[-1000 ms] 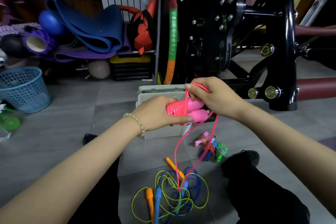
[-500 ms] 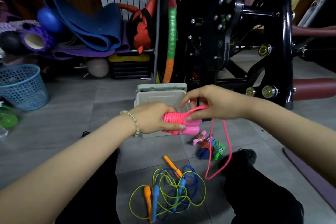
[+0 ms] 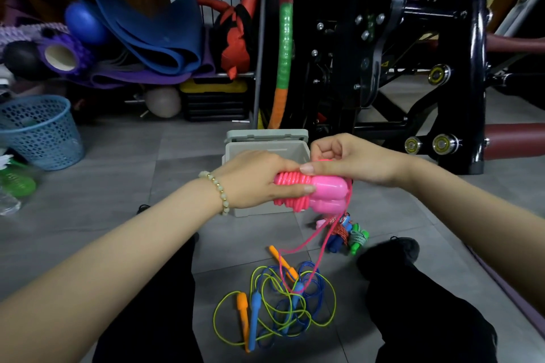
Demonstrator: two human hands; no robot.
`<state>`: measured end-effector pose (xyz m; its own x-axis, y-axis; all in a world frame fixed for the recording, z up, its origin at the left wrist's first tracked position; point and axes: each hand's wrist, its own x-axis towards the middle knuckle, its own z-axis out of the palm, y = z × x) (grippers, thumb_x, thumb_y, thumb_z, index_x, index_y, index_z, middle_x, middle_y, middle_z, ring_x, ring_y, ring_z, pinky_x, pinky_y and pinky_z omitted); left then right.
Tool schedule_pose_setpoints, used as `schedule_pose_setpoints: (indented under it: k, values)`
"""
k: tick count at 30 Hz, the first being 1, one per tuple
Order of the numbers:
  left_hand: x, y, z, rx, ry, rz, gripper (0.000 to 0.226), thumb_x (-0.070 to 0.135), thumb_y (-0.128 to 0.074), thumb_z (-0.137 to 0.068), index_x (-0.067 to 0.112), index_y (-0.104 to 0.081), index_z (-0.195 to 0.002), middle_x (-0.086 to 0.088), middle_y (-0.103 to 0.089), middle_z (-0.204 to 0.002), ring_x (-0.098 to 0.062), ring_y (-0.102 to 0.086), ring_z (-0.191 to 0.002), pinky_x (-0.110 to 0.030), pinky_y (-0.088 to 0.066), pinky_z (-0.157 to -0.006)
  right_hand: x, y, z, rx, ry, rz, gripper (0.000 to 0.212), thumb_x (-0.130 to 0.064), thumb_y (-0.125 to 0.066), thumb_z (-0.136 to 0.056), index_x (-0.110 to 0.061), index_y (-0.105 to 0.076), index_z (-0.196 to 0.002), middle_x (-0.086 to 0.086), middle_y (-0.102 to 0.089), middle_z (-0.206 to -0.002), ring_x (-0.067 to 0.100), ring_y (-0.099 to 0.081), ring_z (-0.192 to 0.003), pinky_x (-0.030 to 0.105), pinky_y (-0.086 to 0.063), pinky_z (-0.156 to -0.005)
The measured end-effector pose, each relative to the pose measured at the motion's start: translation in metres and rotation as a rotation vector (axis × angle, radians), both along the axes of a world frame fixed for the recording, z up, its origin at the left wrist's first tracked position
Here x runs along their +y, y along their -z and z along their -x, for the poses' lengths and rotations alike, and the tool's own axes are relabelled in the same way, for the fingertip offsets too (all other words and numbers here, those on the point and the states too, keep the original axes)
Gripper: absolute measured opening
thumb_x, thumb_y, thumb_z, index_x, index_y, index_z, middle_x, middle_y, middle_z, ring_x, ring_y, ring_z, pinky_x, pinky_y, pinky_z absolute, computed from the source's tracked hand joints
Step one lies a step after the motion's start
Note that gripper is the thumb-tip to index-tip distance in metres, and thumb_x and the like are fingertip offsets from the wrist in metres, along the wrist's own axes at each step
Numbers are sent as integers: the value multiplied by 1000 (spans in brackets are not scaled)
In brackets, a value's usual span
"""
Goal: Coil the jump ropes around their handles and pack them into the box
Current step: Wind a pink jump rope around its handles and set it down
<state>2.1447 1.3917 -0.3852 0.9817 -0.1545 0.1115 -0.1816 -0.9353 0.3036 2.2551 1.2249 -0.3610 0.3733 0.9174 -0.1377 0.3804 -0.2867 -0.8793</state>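
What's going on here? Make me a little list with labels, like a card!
Pink jump rope: mostly coiled round its handles, the rest hangs to the floor
Left hand: grips the coils
Right hand: fingers curled on the rope at the handle end
Box: open, behind the hands
On the floor: tangled yellow and blue ropes; wound bundles nearby

I see the pink jump rope [image 3: 295,196] held in front of the grey box [image 3: 256,150], gripped by the left hand [image 3: 259,183] and pinched at the top by the right hand [image 3: 351,162]. Its two pink handles [image 3: 328,194] lie side by side, with cord wound tightly round their left part; a loose tail [image 3: 323,247] hangs to the floor. The box stands open, lid up behind it. Nearer me, a yellow-green rope [image 3: 330,289] and a blue rope [image 3: 320,280] lie tangled. Wound bundles [image 3: 343,234] lie just beside the box.
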Motion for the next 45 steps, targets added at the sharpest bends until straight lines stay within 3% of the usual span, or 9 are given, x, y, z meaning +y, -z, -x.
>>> schedule_pose_setpoints:
  k: [6,10,13,17,21,24,28,36,45]
  values:
    - [6,6,4,-20,2,259,58,75,-41,-76,21,-60,-75,11,-52,-55,-2,-48,-54,-16,-33,-51,2,12,11,378,94,-252,8,-20,-59,-81,-13,-56,-84,-3,-61,-72,5,-57,-59,15,-47,-54]
    - [7,15,1,-1,32,660,45,65,-46,-77,22,-58,-73,10,-50,-53,-10,-44,-45,-24,-38,-45,0,11,19,438,215,-287,37,-45,-46,-80,-15,-66,-84,-1,-69,-77,9,-64,-67,20,-53,-60]
    - [7,25,-1,20,12,765,60,75,-53,-72,21,-60,-97,-11,-63,-68,-24,-54,-51,-34,-47,-47,-1,15,22,342,200,-260,43,-54,-46,-85,-22,-73,-94,2,-73,-96,15,-69,-87,23,-55,-73]
    - [6,33,2,31,-1,900,54,64,-51,-73,22,-48,-108,6,-57,-46,-5,-40,-36,-17,-32,-37,-5,29,23,397,139,-246,64,-68,-61,-71,-22,-66,-116,6,-64,-123,25,-59,-115,42,-42,-103]
    - [0,43,0,8,-21,1000,57,60,-49,-78,30,-46,-127,-18,-71,-79,-35,-60,-54,-24,-42,-38,-5,42,23,487,104,-278,58,-65,-74,-60,-28,-71,-104,2,-65,-100,16,-54,-85,32,-41,-75]
    - [-3,45,-6,-80,-83,1117,42,65,-52,-81,45,-56,-118,-10,-70,-97,-43,-65,-76,-57,-54,-57,-5,56,24,616,196,-325,54,-58,-78,-59,-17,-61,-89,-5,-54,-74,7,-46,-65,20,-39,-60]
    - [-8,36,-8,-117,-207,1007,23,49,-44,-91,39,-58,-106,7,-70,-71,-11,-65,-59,-22,-41,-36,6,67,34,399,391,-340,35,-46,-67,-79,-15,-53,-88,-3,-49,-73,6,-34,-57,17,-30,-50]
    - [-12,29,-13,-28,-293,961,36,47,-33,-98,25,-61,-92,-9,-67,-71,-5,-52,-42,-20,-41,-37,12,67,40,289,487,-358,26,-41,-60,-80,-16,-55,-76,6,-43,-64,8,-25,-53,22,-19,-48]
    - [-19,36,-10,-99,-321,1070,18,40,-50,-94,26,-61,-89,8,-60,-49,-1,-51,-41,-17,-38,-36,17,71,41,290,463,-365,23,-33,-47,-94,-13,-53,-85,-8,-44,-58,8,-28,-50,24,-25,-51]
